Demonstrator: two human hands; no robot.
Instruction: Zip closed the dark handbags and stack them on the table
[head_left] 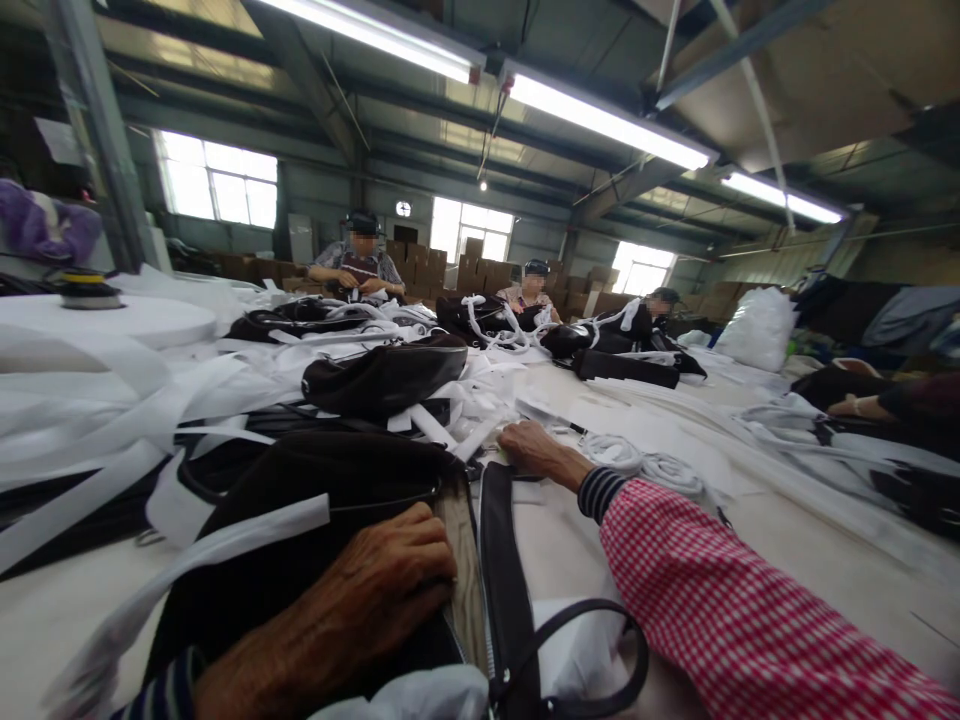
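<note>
A black bag (300, 490) lies before me with its zip (484, 590) undone, showing a grey-brown lining in the gap. My left hand (390, 575) is on the bag, its curled fingers gripping the edge of the opening. Beyond the bag's far end, my right hand (529, 447) reaches down to the table among white strips. Its fingers are bent together, and what they hold, if anything, is hidden. A black strap loop (637, 650) sticks out at the near end, beside white stuffing (427, 695). One white strip (277, 520) lies across the bag.
Another black bag (382, 375) lies ahead among loose white strips. A big white roll (97, 325) stands at left. Coiled white cord (637, 460) lies right of my right hand. Several people sit across the table, and another person's hand (859, 405) shows at far right.
</note>
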